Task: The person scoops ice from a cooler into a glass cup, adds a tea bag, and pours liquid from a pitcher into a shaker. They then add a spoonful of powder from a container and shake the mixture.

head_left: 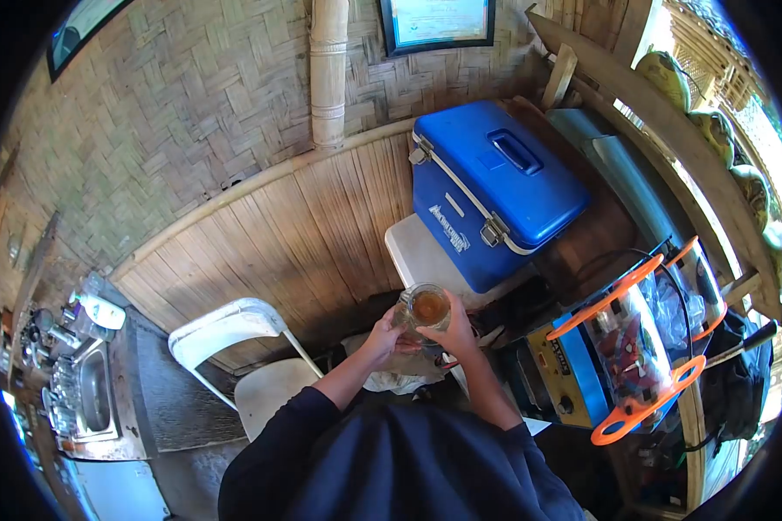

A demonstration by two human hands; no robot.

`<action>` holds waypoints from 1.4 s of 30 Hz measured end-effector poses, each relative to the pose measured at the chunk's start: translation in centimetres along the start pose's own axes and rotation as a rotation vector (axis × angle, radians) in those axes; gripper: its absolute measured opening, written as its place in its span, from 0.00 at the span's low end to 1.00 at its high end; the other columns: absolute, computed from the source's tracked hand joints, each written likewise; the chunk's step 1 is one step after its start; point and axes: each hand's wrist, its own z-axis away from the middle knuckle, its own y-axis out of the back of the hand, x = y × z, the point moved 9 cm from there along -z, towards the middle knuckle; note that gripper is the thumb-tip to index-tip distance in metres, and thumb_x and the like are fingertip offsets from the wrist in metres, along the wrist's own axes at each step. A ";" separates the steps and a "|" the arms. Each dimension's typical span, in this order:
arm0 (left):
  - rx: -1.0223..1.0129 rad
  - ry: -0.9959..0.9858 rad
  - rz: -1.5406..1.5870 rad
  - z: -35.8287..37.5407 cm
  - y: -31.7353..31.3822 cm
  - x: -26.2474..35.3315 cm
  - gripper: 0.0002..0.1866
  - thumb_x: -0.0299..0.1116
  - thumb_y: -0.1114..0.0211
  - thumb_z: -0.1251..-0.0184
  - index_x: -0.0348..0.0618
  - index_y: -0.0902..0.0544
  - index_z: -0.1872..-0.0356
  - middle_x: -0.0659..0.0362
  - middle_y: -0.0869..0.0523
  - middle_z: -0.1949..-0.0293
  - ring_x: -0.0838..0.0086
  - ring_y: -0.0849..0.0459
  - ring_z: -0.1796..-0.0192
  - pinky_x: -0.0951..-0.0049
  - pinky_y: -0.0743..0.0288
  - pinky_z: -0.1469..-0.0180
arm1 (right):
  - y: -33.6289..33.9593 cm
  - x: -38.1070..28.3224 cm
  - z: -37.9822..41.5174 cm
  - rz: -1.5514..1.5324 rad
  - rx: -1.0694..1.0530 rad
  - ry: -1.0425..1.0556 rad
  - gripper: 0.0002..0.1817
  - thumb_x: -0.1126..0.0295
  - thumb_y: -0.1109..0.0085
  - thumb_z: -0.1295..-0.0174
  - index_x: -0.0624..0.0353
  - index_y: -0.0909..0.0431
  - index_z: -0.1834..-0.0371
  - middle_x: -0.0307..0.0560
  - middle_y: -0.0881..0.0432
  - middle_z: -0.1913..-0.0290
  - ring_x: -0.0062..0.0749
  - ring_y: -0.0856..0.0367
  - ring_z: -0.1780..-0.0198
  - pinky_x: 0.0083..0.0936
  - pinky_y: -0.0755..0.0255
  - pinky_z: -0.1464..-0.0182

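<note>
A clear glass mug (429, 306) with brown liquid in it is held between both hands, in front of the dark shirt. My left hand (387, 337) is closed around the mug's left side. From the right, my right hand (451, 328) wraps the glass, with its thumb near the rim. Just beyond the mug lies the corner of a white surface (417, 250), on which a closed blue cooler box (504, 182) rests. The undersides of the fingers are hidden.
A white folding chair (274, 386) stands at the left. Farther left are a metal sink (97, 391), glasses and a white bottle (104, 313). At the right are clear containers with orange handles (647, 417) and a blue-sided appliance (582, 372). A woven wall (182, 104) stands ahead.
</note>
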 end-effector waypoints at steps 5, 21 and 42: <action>0.032 0.020 0.068 -2.7 1.7 -1.4 0.28 0.24 0.54 0.30 0.59 0.48 0.31 0.44 0.21 0.58 0.51 0.16 0.61 0.54 0.16 0.58 | -1.2 2.6 -1.6 0.093 -0.047 -0.011 0.54 0.58 0.23 0.64 0.63 0.47 0.33 0.60 0.35 0.39 0.52 0.35 0.37 0.41 0.38 0.38; -0.044 0.249 -0.093 -13.5 3.7 -2.4 0.30 0.23 0.56 0.29 0.61 0.50 0.30 0.42 0.21 0.59 0.53 0.15 0.63 0.55 0.16 0.58 | -4.9 14.2 -5.4 0.100 0.015 -0.515 0.60 0.57 0.26 0.57 0.59 0.63 0.29 0.65 0.38 0.36 0.54 0.34 0.37 0.40 0.37 0.38; -0.228 0.232 -0.551 -19.7 5.4 -2.2 0.34 0.40 0.51 0.29 0.68 0.60 0.29 0.48 0.17 0.68 0.63 0.15 0.75 0.67 0.18 0.73 | 14.3 -2.0 -4.3 0.156 1.070 -0.182 0.43 0.68 0.33 0.48 0.63 0.49 0.33 0.54 0.44 0.35 0.41 0.46 0.32 0.34 0.51 0.33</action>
